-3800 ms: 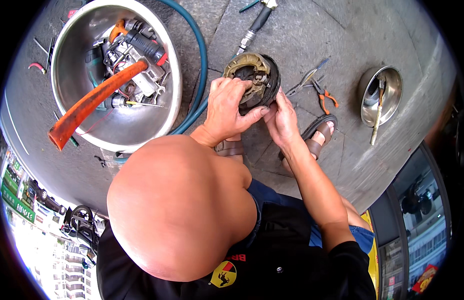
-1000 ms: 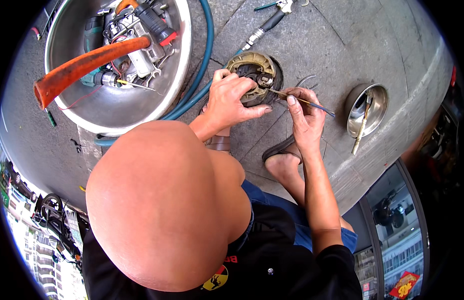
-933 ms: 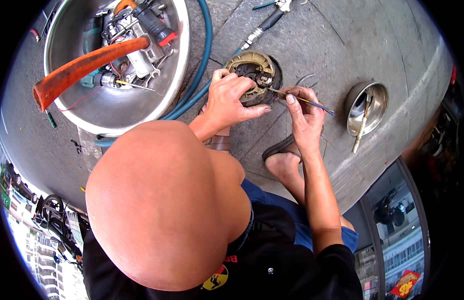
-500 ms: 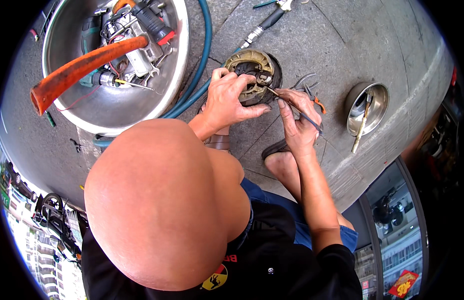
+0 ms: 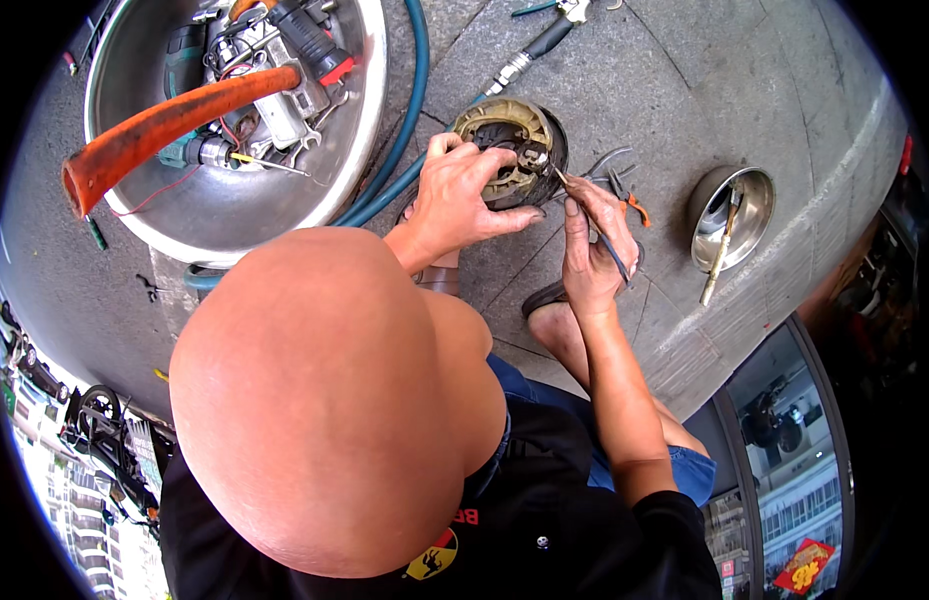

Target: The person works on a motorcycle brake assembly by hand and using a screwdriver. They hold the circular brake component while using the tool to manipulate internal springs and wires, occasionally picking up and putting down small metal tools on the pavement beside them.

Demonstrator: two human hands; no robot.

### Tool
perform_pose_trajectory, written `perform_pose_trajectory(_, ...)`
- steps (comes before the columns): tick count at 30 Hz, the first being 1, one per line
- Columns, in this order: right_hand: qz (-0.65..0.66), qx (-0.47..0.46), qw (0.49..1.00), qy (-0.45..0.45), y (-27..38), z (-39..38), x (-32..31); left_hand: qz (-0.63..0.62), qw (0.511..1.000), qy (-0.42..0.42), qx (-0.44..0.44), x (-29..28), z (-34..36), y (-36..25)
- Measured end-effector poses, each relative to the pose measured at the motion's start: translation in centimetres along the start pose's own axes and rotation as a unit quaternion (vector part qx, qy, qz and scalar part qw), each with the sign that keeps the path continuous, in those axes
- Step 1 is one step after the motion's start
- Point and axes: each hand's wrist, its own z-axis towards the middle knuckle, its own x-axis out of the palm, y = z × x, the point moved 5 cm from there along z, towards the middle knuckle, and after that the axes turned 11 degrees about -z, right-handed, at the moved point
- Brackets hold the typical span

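Note:
A round brake assembly [image 5: 509, 118] with curved, tan brake shoes rests on the pavement in front of me. My left hand [image 5: 462, 195] grips its near left side, index finger bent over the inside and thumb stretched along the near edge. In my right hand [image 5: 596, 240] is a slender pointed tool [image 5: 612, 255] with a dark blue handle, held like a pen. Its tip is just off the right rim of the assembly. My left fingers hide part of the assembly's inside.
A large metal basin [image 5: 254, 215] at left holds a drill, wrenches and an orange-handled tool [image 5: 184, 120]. A teal hose [image 5: 416, 80] curves beside it. Pliers [image 5: 632, 200] lie right of the assembly. Farther right sits a metal bowl [image 5: 756, 225] with a brush [image 5: 722, 250].
My right hand has drawn slightly to the right, bringing the tool's tip away from the inside of the brake assembly to its rim. My left hand has barely moved.

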Motion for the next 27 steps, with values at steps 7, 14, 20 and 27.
perform_pose_trajectory(7,0.057,0.01,0.998,0.027,0.1,-0.14,0.02,0.0,1.0,0.006,-0.003,-0.06,0.04,-0.04)
perform_pose_trajectory(14,0.046,0.013,0.998,0.034,0.24,0.24,0.01,-0.005,1.0,0.008,-0.007,-0.05,-0.03,0.11)
perform_pose_trajectory(20,0.052,-0.001,0.998,0.035,0.3,0.27,0.1,-0.009,1.0,-0.003,-0.002,-0.16,-0.14,0.2)
perform_pose_trajectory(27,0.047,0.004,0.998,0.048,0.29,0.62,0.15,-0.011,1.0,-0.002,-0.009,0.12,-0.18,0.33)
